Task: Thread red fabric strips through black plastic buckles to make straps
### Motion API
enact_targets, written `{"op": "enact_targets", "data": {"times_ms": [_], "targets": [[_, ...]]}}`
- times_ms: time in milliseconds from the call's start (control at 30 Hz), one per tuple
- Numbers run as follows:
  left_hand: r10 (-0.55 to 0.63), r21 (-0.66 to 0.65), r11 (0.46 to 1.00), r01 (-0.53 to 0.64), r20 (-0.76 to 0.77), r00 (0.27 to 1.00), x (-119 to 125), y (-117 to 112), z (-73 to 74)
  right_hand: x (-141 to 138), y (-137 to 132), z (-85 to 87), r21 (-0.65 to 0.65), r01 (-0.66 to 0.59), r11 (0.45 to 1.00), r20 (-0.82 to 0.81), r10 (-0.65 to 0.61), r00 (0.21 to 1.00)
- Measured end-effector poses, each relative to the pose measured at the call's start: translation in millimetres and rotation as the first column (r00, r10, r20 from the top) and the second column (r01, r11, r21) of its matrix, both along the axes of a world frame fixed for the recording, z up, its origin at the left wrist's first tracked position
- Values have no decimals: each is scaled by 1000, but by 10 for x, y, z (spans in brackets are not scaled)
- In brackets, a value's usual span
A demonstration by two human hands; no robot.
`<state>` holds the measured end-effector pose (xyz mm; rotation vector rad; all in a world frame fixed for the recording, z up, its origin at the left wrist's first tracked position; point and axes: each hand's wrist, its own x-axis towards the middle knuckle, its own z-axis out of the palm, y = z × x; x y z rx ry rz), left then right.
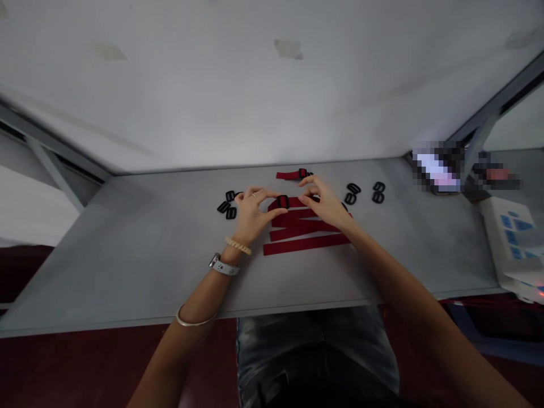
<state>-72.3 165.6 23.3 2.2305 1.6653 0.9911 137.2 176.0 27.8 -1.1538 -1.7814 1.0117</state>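
**Red webbing strap [295, 203] with black slider buckle [283, 202], on table**

Long axis runs left to right across the grey table [127, 272], buckle near the left end. Left hand [253, 212]: grip closed on the buckle. Right hand [323, 198]: grip partly open, at the strap. Nearer, three parallel red straps [304, 228]; beyond, a buckled red strap [291, 175]. Loose black buckles [227, 205] lie left; more black buckles [363, 192] lie right.

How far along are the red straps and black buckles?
Done: the far red strap carries a black buckle. In hand: the left hand pinches a second buckle on the next strap, the right hand beside it. Left: the lower straps look bare; loose buckles lie on both sides.
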Motion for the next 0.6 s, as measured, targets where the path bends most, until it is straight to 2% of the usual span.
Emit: {"op": "enact_targets", "data": {"times_ms": [167,267,467,600], "targets": [[11,-12,1000,-11,-40,999,-61,45,-22,76,60,30,-23,-2,1000,56,3,998],[-3,-16,1000,2,-93,996,-77,58,-50,109,84,57,-58,-46,997,19,47,999],[-232,73,965,253,-223,947,35,-15,-124,21,-3,53,-118,-227,967,-54,222,973],[-247,106,955,277,-229,942,81,-48,-139,-46,-46,31,-125,-250,960,-70,243,968]]}}
